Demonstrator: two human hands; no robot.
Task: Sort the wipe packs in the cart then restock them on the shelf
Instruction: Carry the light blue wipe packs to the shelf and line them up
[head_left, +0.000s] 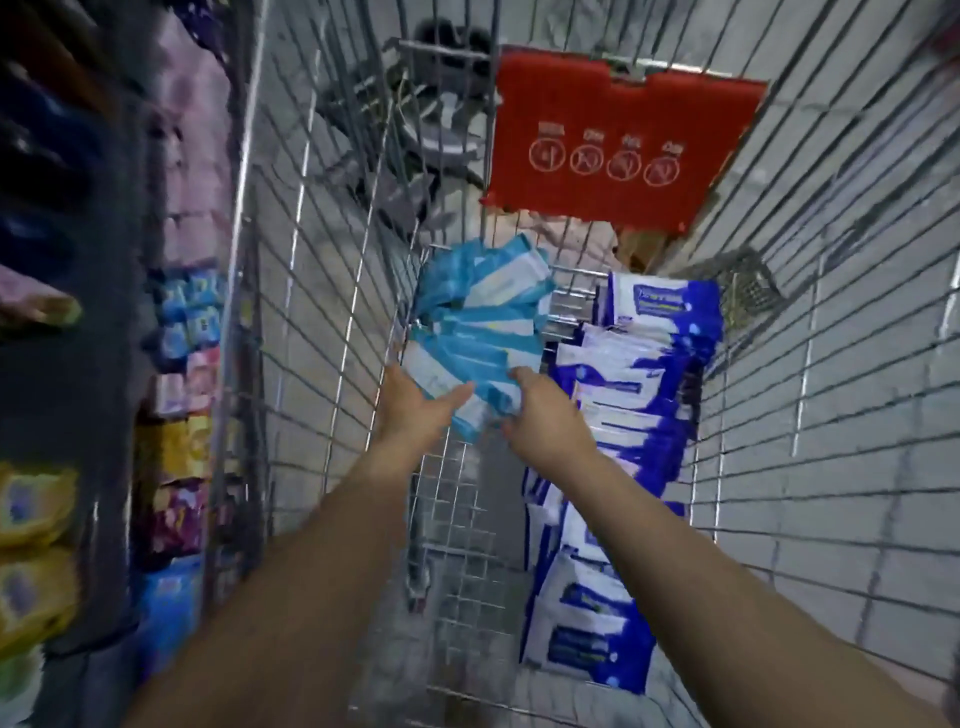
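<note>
Light-blue wipe packs (478, 322) stand on edge in a row along the left side of the wire cart (322, 291). The row runs away from the person and fans right at its far end. The left hand (415, 410) and the right hand (545, 421) clasp its near end, fingers curled; dark-blue packs (623, 395) line the right.

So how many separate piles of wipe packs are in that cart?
2. The light-blue packs lie far left in the cart, where the left hand and right hand hold them; the dark-blue packs run along its right side. More may be hidden underneath.
</note>
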